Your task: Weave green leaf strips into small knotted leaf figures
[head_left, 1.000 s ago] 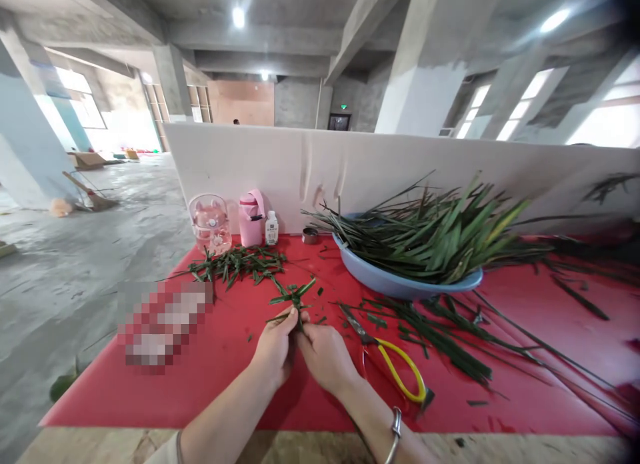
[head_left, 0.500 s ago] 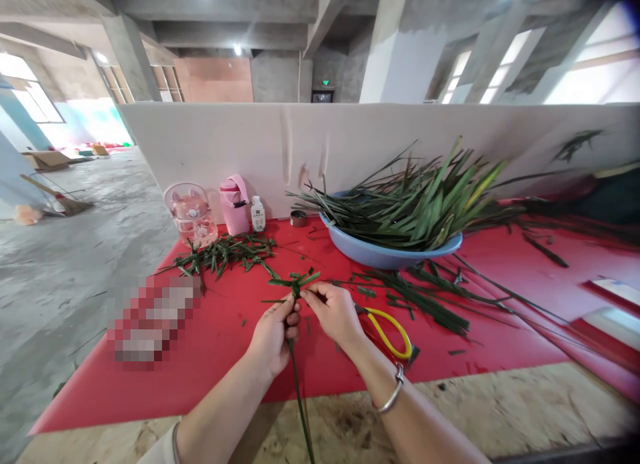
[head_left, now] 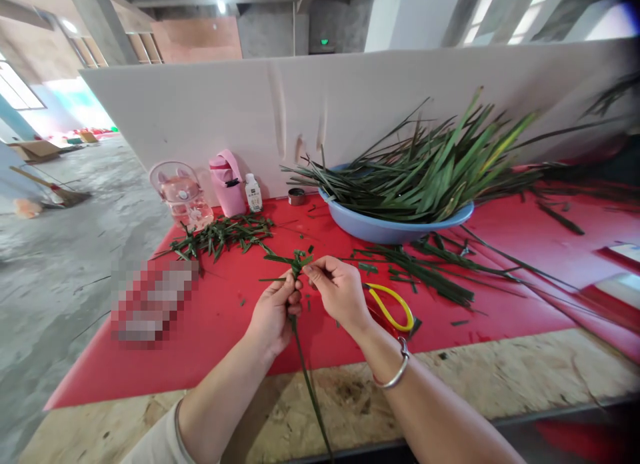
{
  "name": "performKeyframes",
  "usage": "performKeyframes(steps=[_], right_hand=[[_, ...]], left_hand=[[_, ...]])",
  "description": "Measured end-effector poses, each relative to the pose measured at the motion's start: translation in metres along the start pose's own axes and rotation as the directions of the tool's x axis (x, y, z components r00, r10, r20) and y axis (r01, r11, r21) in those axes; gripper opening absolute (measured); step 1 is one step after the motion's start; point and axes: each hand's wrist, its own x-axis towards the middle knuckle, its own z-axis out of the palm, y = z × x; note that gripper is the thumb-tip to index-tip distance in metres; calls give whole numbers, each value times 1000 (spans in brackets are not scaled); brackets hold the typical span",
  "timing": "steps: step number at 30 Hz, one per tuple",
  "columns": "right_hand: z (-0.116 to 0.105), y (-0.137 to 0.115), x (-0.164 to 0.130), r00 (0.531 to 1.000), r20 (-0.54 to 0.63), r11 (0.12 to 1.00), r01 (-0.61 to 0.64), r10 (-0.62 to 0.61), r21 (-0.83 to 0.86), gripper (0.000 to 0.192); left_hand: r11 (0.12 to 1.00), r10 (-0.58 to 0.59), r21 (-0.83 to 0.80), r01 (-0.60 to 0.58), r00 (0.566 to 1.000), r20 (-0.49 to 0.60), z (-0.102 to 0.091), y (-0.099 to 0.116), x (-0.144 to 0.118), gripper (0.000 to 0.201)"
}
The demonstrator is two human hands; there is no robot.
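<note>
My left hand [head_left: 277,309] is closed around a green leaf weaving [head_left: 299,259], a small knotted piece with short strip ends sticking out at the top. Its long thin tail [head_left: 311,391] hangs down past the table's front edge. Thumb and forefinger of my right hand [head_left: 336,287] pinch a leaf end on the right side of the same piece. Just behind my right wrist lie scissors [head_left: 393,305] with yellow handles, their blades partly hidden by the hand. To the left, a pile of folded leaf pieces [head_left: 225,236] rests on the red cloth [head_left: 210,364].
A blue basin [head_left: 395,232] heaped with long green leaves [head_left: 425,177] stands at the back. Cut strips [head_left: 430,277] lie before it. A clear pink jug [head_left: 187,201], pink bottle [head_left: 230,187], small white bottle [head_left: 253,194] and round tin [head_left: 297,197] line the white board [head_left: 200,111].
The camera has tipped downward, so the scene sits higher in view. My right fingers have shifted slightly on the weaving's right strip end; both hands keep hold.
</note>
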Motion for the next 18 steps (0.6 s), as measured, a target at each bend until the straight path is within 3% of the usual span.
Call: performKeyframes(steps=[3,6,8,10,13,18], right_hand=[[1,-4,-2,997,37,991,-65,61,116,22],[2,-4,-4,996,44,989,-77,72,124,23],[2,-3,-4,998,51,994,-36,31,100,24],[1,-1,-4,999,30,997,14,-16,72,24],[1,0,-3,998,-8,994,59,-60,-88,30],[4,-1,-5,964,261,853,170,-41,-494,25]], left_hand=[[985,17,169,-22,999,29,-3,-6,0,26],[941,99,314,-129,989,109,-6,-10,1,28],[920,136,351,-175,982,135,-7,-9,3,29],[930,163,317,-185,982,95,-8,-5,5,28],[956,214,210,-206,977,-12,-11,1,10,26],[968,214,159,-196,972,-100,-13,4,16,27]])
